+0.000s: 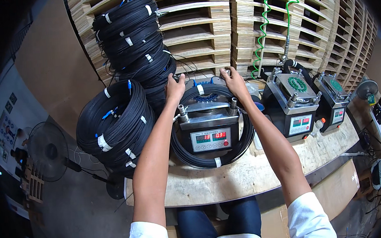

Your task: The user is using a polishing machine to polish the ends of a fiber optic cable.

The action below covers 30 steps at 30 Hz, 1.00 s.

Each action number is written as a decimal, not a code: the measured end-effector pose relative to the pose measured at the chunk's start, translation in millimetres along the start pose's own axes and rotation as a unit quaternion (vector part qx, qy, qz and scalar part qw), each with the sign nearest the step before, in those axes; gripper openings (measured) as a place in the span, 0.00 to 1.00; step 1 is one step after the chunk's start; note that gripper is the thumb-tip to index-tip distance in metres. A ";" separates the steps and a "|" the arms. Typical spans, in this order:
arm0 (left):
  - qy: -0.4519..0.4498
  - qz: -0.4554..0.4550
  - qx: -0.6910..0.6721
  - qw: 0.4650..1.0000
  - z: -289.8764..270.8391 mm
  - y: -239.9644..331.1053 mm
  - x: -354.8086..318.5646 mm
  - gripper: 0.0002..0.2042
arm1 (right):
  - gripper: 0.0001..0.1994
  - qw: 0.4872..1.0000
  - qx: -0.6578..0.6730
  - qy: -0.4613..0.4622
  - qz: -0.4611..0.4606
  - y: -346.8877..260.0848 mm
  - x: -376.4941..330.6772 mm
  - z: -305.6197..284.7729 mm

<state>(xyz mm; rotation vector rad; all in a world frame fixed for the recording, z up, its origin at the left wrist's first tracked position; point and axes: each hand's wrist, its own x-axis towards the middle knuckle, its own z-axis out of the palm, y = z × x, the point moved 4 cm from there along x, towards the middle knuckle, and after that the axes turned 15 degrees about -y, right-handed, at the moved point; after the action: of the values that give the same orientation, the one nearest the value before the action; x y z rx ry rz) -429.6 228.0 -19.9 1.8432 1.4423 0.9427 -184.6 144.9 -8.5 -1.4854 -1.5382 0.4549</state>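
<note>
A polishing machine [211,139] with a lit red display stands in front of me on the wooden bench. A ring of black cable [218,162] lies around it, tied with white tape, and blue-tipped cable ends [205,98] sit in the plate on top. My left hand [175,88] curls its fingers around a metal knob at the machine's far left corner. At the far right corner, my right hand [235,83] is closed on another knob. Both knobs are mostly hidden by fingers. The two near corner posts [234,106] are untouched.
Tall stacks of black cable coils [129,40] rise at the left, with another pile [116,123] nearer. Two similar machines [292,102] stand to the right on the bench [229,184]. Wooden pallets [188,14] wall the back; green coiled hoses [262,36] hang there. A fan [48,151] stands left.
</note>
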 end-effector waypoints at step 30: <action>0.053 0.097 0.002 0.994 28.5 11.2 14.2 0.23 | 0.21 0.996 0.081 -0.034 0.004 106.9 44.0 -23.4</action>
<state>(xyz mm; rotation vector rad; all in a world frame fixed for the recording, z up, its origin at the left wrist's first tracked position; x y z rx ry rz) -397.8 238.3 -24.6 1.9892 1.3435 1.1481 -96.9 199.7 -65.1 -1.3638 -1.5112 0.6258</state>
